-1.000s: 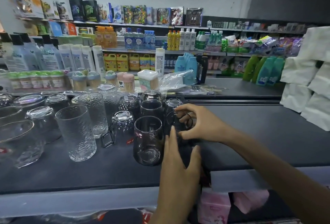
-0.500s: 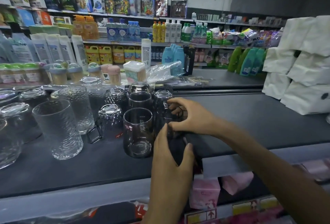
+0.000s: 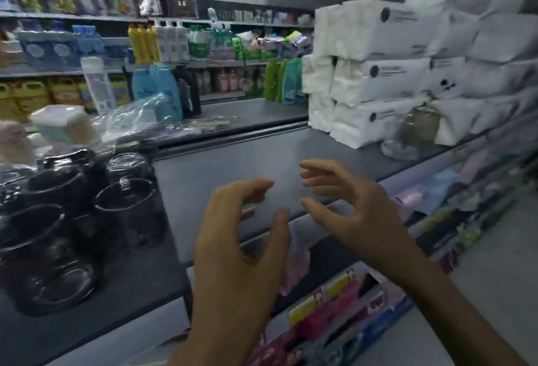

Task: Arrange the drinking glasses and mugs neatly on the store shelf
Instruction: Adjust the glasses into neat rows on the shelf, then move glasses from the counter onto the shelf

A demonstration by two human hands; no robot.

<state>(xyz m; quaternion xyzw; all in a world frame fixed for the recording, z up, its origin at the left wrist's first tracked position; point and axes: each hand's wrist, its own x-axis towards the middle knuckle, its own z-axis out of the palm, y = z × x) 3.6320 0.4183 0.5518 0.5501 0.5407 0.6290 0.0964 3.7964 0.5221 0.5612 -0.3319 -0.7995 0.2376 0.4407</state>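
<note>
Several dark tinted glasses point(image 3: 125, 211) stand in a cluster at the left of the grey shelf top point(image 3: 233, 155), blurred by camera motion. My left hand point(image 3: 241, 237) and my right hand point(image 3: 349, 205) hover side by side over the bare middle of the shelf, to the right of the glasses. Both have loosely curved fingers and hold nothing. A lone clear glass point(image 3: 407, 135) stands farther right against the white packs.
White tissue packs point(image 3: 393, 74) are stacked at the right end of the shelf. A crumpled plastic bag point(image 3: 136, 121) and small jars lie behind the glasses. Lower shelves point(image 3: 334, 307) hold colourful packets. Bottles fill the far aisle shelving point(image 3: 163, 42).
Both hands let go of the dark glass and moved right, off the cluster. The view swung right, pushing the glasses to the left edge and bringing the tissue packs closer.
</note>
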